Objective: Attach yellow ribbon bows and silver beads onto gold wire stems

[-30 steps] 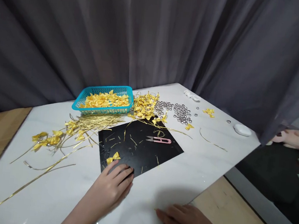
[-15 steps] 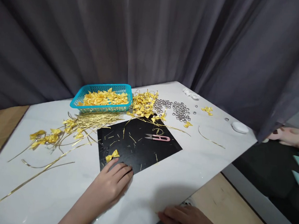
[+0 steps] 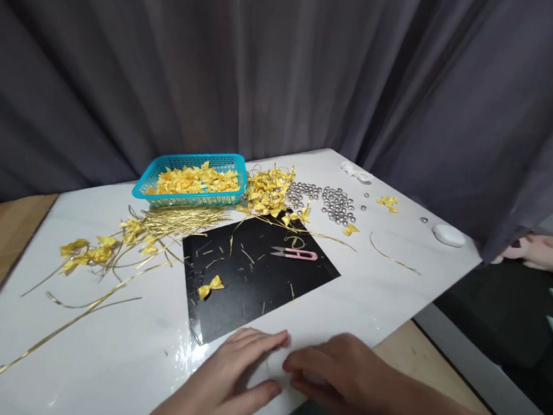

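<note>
My left hand (image 3: 235, 375) is over the white table near its front edge, thumb and fingers apart, holding nothing that I can see. Close on its right, my right hand (image 3: 334, 377) has its fingertips pressed together; whatever may be between them is too small to make out. Beyond my hands a black mat (image 3: 236, 310) lies on the table. On it rest a single yellow ribbon bow (image 3: 211, 287), a pair of pink-handled thread snips (image 3: 296, 254) and several short gold offcuts.
A blue basket (image 3: 137, 190) of yellow bows stands at the back. Beside it are a pile of bows (image 3: 268, 190) and silver domed beads (image 3: 337, 205). Gold twist ties (image 3: 183, 220) lie left of the mat. A white rounded case (image 3: 449, 235) sits near the right edge.
My left hand has left the mat's lower edge and the bow, moving right and nearer to me. My right hand has come up from the table edge to meet it.
</note>
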`<state>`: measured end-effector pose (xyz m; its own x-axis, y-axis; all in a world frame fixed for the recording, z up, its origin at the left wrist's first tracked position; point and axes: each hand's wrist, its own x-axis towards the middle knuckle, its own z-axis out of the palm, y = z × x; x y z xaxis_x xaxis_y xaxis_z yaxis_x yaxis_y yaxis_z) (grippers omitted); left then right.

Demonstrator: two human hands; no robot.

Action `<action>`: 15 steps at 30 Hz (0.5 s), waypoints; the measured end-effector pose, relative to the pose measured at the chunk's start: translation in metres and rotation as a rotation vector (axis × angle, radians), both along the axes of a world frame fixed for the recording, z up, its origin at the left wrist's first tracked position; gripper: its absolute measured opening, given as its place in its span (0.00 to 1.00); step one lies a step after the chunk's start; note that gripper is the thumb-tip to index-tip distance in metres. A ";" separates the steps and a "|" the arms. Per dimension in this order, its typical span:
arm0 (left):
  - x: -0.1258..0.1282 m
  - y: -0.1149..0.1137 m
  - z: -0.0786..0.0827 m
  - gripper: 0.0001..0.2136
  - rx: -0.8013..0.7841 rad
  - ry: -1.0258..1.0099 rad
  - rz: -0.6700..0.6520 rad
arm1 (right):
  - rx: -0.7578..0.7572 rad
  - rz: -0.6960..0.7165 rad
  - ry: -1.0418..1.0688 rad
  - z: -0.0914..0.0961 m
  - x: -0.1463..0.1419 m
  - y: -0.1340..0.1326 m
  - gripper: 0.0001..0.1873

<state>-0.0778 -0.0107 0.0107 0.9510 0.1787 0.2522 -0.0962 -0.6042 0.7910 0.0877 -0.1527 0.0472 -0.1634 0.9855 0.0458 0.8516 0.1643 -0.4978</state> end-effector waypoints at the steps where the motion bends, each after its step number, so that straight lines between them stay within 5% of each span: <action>1: 0.001 -0.003 -0.001 0.15 -0.093 0.027 0.006 | -0.011 0.029 0.006 0.004 0.003 0.008 0.09; 5: 0.004 0.001 -0.010 0.10 -0.272 0.120 0.157 | -0.001 0.121 -0.055 0.011 0.015 0.032 0.12; 11: -0.001 0.022 -0.004 0.14 -0.207 0.261 0.299 | 0.091 0.223 -0.421 0.008 0.033 0.053 0.14; 15: -0.002 0.030 -0.004 0.14 -0.205 0.282 0.346 | 0.065 0.202 -0.446 0.006 0.039 0.061 0.14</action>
